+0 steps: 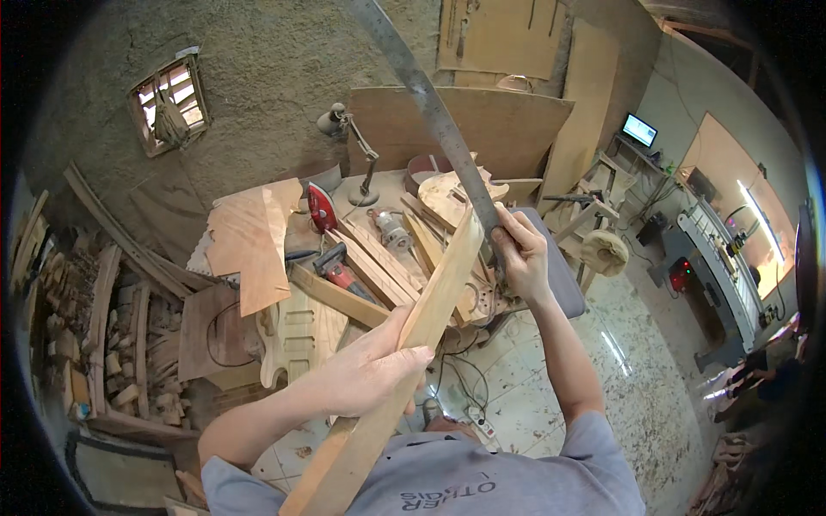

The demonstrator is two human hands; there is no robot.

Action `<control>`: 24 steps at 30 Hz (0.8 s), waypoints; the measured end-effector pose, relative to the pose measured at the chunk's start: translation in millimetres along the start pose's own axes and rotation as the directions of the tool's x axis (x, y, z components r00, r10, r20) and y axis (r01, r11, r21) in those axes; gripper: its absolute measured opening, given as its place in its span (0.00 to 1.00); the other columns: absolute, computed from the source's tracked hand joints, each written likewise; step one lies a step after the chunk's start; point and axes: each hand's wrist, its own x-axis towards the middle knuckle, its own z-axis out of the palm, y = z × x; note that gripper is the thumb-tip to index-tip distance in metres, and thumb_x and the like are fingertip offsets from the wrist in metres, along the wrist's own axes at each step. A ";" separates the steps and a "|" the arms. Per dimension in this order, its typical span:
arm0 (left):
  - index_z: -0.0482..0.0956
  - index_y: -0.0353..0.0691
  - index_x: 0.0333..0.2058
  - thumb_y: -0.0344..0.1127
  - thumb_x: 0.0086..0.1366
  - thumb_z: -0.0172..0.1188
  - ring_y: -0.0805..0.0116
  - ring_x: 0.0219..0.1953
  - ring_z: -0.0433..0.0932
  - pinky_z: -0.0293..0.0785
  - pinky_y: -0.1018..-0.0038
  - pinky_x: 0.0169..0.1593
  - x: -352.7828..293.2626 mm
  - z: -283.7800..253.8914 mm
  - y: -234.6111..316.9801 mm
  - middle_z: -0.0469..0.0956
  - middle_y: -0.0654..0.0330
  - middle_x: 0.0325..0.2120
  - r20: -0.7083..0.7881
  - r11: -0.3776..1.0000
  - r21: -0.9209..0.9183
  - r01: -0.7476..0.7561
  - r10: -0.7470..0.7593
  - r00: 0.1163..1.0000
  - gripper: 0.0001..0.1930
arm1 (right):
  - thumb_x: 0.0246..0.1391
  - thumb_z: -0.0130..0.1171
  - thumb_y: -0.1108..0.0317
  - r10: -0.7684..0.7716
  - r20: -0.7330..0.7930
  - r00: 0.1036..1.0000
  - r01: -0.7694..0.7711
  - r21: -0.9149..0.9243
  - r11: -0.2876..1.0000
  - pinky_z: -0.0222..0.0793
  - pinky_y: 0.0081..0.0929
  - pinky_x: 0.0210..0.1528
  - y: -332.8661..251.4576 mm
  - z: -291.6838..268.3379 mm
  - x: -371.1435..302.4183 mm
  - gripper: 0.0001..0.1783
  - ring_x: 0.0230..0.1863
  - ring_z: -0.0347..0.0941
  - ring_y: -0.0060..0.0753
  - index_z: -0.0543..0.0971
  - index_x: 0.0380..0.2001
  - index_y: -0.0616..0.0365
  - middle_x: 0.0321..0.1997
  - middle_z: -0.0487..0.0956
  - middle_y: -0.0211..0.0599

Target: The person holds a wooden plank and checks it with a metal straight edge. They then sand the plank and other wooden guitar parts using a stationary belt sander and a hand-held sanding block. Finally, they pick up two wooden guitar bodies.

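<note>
A long pale wooden piece (443, 297) slants up from my lower left toward the middle of the view. My left hand (370, 370) is wrapped round it about midway. A long steel ruler (443, 129), dull and scratched, rises from my right hand (521, 255), which grips it near its lower end between thumb and fingers. The ruler crosses close to the upper end of the wooden piece; whether the two touch I cannot tell. Behind them, a bench carries a red clothes iron (322, 208), a red-and-black power tool (340, 271) and several wooden strips (379, 262).
A desk lamp (366, 163) and a pale guitar-shaped body (447, 199) stand at the bench's back. Scrap wood (125, 361) fills racks on the left. A power strip (480, 421) with cables lies on the tiled floor. A large grey machine (718, 267) stands right.
</note>
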 end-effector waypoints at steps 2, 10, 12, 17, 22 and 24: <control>0.48 0.38 0.69 0.39 0.72 0.46 0.68 0.37 0.75 0.80 0.67 0.36 -2.4 1.3 9.1 0.68 0.54 0.40 -0.007 1.000 0.027 0.006 -0.006 1.000 0.31 | 0.58 0.57 0.81 -0.006 -0.009 1.000 0.006 0.000 1.000 0.64 0.19 0.40 -7.6 -0.8 3.9 0.20 0.36 0.69 0.25 0.77 0.55 0.66 0.35 0.73 0.34; 0.48 0.35 0.68 0.37 0.70 0.47 0.67 0.36 0.76 0.78 0.68 0.34 -2.4 0.7 17.9 0.70 0.53 0.36 -0.015 0.995 0.096 -0.034 0.036 0.999 0.31 | 0.58 0.56 0.82 0.009 -0.034 0.999 -0.008 0.030 1.000 0.64 0.18 0.41 -16.3 -2.7 8.5 0.19 0.37 0.68 0.23 0.77 0.54 0.68 0.35 0.73 0.32; 0.52 0.32 0.64 0.37 0.70 0.47 0.66 0.33 0.78 0.77 0.67 0.33 -3.2 0.8 18.7 0.72 0.52 0.35 -0.023 0.989 0.147 -0.015 0.019 1.000 0.29 | 0.59 0.56 0.81 0.027 -0.027 0.999 -0.026 0.045 0.999 0.64 0.17 0.42 -16.2 -3.6 7.7 0.19 0.38 0.68 0.22 0.77 0.55 0.67 0.37 0.74 0.31; 0.56 0.29 0.59 0.37 0.69 0.48 0.66 0.26 0.79 0.76 0.66 0.33 1.3 2.7 14.9 0.73 0.52 0.32 -0.021 0.981 0.180 -0.071 0.076 0.997 0.25 | 0.60 0.55 0.81 0.046 -0.024 0.999 -0.043 0.120 0.992 0.63 0.16 0.48 -13.9 -5.1 5.5 0.20 0.43 0.69 0.20 0.76 0.56 0.68 0.40 0.75 0.30; 0.57 0.28 0.59 0.38 0.68 0.48 0.65 0.28 0.79 0.76 0.67 0.37 -5.2 5.1 25.8 0.74 0.53 0.30 -0.017 0.983 0.186 0.009 -0.006 1.000 0.26 | 0.62 0.54 0.81 0.077 -0.005 0.997 -0.076 0.117 0.990 0.62 0.16 0.53 -17.5 -7.5 4.5 0.19 0.47 0.69 0.20 0.75 0.57 0.69 0.43 0.75 0.29; 0.55 0.28 0.61 0.38 0.68 0.48 0.65 0.31 0.79 0.76 0.67 0.38 -5.1 6.8 27.0 0.74 0.52 0.31 -0.006 0.981 0.195 0.021 -0.021 1.000 0.27 | 0.62 0.54 0.81 0.066 -0.011 0.998 -0.064 0.116 0.991 0.61 0.16 0.53 -18.9 -9.5 5.0 0.19 0.47 0.69 0.20 0.75 0.57 0.69 0.43 0.75 0.29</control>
